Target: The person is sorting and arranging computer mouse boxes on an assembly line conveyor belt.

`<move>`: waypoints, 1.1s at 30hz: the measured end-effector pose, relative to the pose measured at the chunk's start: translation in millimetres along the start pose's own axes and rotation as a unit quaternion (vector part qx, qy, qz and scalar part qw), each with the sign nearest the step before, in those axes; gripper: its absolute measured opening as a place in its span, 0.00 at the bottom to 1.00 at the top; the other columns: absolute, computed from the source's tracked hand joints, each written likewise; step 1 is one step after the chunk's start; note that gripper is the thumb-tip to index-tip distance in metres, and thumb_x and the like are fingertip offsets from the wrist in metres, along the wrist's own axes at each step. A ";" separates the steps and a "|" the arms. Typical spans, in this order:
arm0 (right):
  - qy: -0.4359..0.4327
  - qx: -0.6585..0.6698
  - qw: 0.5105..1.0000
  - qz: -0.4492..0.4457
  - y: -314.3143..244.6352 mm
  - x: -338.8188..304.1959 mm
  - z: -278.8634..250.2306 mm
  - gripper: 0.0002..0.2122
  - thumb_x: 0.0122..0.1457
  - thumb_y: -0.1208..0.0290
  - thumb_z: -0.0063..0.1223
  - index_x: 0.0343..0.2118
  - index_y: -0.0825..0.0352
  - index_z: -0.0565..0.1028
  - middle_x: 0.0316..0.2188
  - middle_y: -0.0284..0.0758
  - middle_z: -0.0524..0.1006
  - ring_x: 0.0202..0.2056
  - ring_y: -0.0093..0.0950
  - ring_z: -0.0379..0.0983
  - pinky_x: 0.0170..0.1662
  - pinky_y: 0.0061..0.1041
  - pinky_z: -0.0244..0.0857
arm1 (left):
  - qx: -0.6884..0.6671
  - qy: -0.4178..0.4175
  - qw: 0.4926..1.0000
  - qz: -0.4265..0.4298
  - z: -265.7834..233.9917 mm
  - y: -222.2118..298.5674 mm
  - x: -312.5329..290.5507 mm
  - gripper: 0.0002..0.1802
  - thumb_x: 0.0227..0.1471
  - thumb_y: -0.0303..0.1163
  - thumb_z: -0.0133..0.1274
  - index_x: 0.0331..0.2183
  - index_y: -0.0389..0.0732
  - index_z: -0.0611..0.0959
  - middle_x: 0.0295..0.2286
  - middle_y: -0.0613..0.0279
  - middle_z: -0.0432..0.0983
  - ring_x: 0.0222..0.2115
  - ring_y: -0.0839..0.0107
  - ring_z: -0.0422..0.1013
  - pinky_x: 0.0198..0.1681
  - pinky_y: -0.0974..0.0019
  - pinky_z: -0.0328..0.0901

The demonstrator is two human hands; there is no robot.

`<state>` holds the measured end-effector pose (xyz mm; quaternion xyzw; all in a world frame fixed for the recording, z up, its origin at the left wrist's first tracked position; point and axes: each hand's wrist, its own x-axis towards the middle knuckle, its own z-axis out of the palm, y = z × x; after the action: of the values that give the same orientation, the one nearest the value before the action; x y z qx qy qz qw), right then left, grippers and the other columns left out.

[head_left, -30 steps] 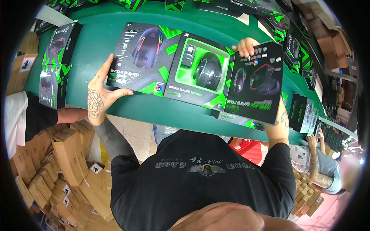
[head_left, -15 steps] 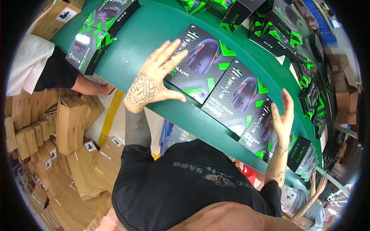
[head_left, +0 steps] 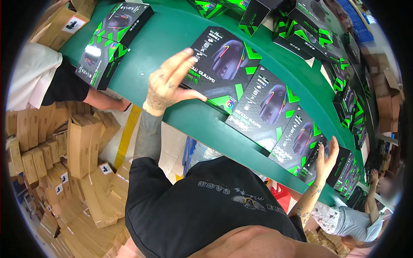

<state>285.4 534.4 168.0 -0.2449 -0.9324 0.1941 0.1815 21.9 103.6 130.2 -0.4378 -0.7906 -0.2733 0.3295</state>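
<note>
well, left hand point(head_left: 167, 84): touching one box point(head_left: 228, 64); we can't tell if grasping
right hand point(head_left: 326, 160): released, half-curled
between hands: four rectangular, printed-cardboard boxes point(head_left: 272, 103)

Look at that, bare green table point(head_left: 157, 41) lies wide between the left hand point(head_left: 169, 84) and the 2 boxes point(head_left: 105, 53) over on the far left: room for a palm there! A strip runs free along the near edge, too. But the row of mouse boxes point(head_left: 267, 102) walls off the middle, right up to the right hand point(head_left: 328, 158). Behind it, just a narrower channel, hemmed in by piled boxes point(head_left: 316, 32).
</note>
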 end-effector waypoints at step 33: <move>0.031 0.422 0.857 0.293 113.1 -102.9 -6.0 0.26 0.57 0.71 0.48 0.56 0.74 0.55 0.51 0.38 0.64 0.49 0.25 0.61 0.52 0.22 0.54 | -0.429 -0.286 0.750 -0.414 17.2 -30.8 5.5 0.36 0.44 0.34 0.56 0.52 0.31 0.63 0.50 0.55 0.62 0.49 0.69 0.60 0.52 0.69 0.54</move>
<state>415.4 572.7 97.1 -0.4125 -0.6399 0.6058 0.2310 -12.0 104.5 119.1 -0.2208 -0.7513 -0.5555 -0.2798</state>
